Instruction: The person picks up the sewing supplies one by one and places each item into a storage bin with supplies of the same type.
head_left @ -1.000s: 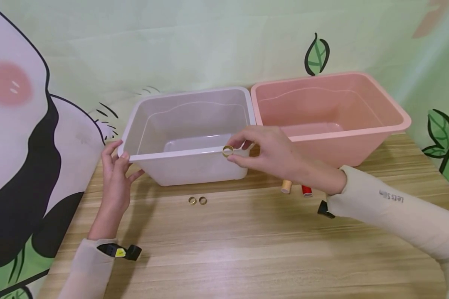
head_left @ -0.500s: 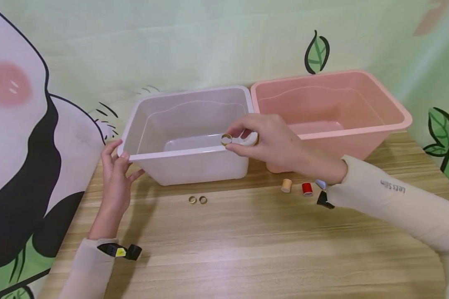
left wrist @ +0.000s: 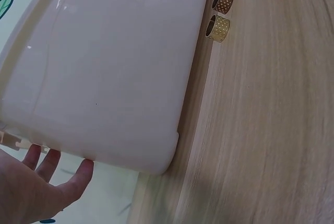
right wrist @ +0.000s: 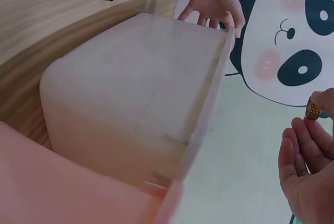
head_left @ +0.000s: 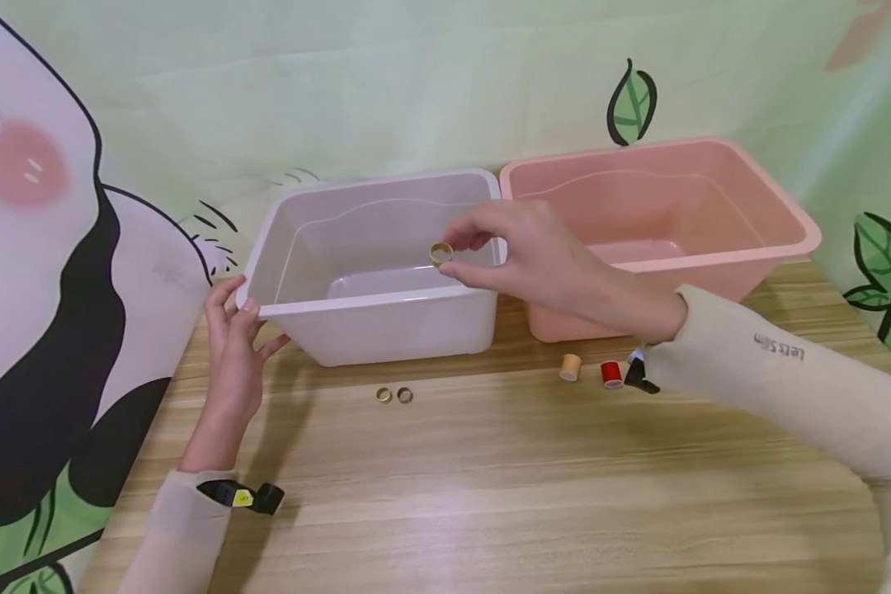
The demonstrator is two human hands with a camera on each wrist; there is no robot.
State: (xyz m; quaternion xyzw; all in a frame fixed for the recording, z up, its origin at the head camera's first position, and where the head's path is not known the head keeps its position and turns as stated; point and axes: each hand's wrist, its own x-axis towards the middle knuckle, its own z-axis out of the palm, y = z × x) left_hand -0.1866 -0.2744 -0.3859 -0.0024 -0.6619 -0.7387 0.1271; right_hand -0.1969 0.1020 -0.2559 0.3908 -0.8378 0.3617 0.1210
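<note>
The person's right hand (head_left: 542,260) holds a short gold-coloured metal ring with a dotted outer surface (right wrist: 314,112) in a grip of thumb and forefinger. The ring is raised above the rim level of a white plastic bin with sloping sides (head_left: 408,334), appearing in the head view against the near part of its opening.

The left hand (head_left: 238,355) has its grip closed round the bin's front left corner, its fingers against the outer side just under the rim.

Two more gold-coloured dotted rings (left wrist: 223,28) lie just beside each other on the wood-grain tabletop (head_left: 535,478), in front of the white bin. A pink plastic bin of similar shape (head_left: 713,277) stands right beside the white one. Before it sit a small tan cylinder (head_left: 569,368) and a small red cylinder with a white end (head_left: 611,374), near each other. Behind everything hangs a pale green cloth printed with leaves (head_left: 386,91) and a panda.
</note>
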